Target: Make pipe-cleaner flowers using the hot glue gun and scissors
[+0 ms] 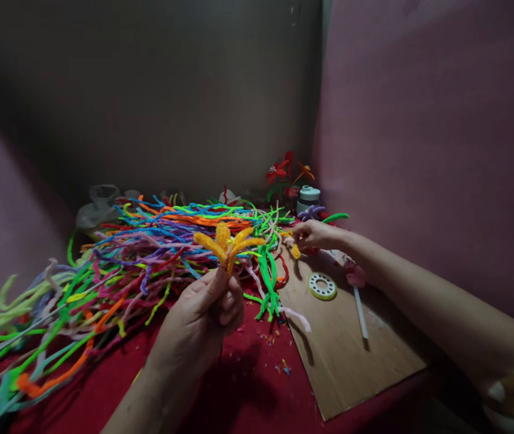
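Observation:
My left hand (214, 301) pinches a yellow-orange pipe cleaner flower (223, 241) by its base. Its fuzzy petals spread upward and outward, with small pale yellow bits at the centre. My right hand (314, 235) is stretched to the far end of a brown board (352, 355), fingers curled down. Just below those fingers lies a yellow fuzzy piece (296, 252), beside something small and pale. Whatever the right fingertips grip is too small to make out. A bundle of green pipe cleaners (266, 274) lies between the two hands.
A big pile of coloured pipe cleaners (116, 271) covers the left of the red tablecloth (257, 386). On the board are a tape roll (322, 285) and a white stick with a pink top (360, 307). Behind stand red flowers (279, 171) and a pale-lidded container (309, 196).

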A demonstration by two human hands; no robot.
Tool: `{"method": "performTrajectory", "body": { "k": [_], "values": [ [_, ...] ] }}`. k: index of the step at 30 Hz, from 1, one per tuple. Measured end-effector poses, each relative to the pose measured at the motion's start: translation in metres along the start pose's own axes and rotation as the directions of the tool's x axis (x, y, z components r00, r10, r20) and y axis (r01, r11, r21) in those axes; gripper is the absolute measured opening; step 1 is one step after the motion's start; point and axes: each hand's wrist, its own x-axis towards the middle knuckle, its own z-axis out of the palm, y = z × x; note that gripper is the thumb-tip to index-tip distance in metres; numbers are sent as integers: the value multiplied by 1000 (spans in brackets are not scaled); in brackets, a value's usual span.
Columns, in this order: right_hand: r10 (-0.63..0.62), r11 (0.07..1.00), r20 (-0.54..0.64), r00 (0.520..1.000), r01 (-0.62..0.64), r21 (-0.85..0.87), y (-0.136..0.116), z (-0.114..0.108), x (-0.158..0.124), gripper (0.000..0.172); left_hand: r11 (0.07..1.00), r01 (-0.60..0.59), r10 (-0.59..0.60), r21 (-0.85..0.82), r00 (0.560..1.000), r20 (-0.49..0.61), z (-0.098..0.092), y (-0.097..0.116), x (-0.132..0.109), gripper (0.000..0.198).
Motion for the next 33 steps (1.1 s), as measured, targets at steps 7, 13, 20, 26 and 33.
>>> {"method": "performTrajectory", "body": {
  "k": [7,13,20,26,33],
  "values": [
    [-9,887,-32,999,23,462,-1,-4,-10,12,1000,2,-2,-7,1000,-6,-1,-1,1,25],
    [111,594,-149,983,54,802,-19,-4,-21,24,999,-33,31,-37,998,-46,1,-1,0,21],
    [153,303,-129,980,77,950,-60,18,-46,21,988,-129,115,-90,983,-146,8,-1,0,15],
    [166,56,-53,985,44,997,-94,44,-66,24,984,-159,147,-84,980,-131,7,-2,2,16],
    [86,196,-165,983,146,970,-108,69,-77,16,980,-169,153,-106,978,-140,2,-4,8,17]
  ]
}}
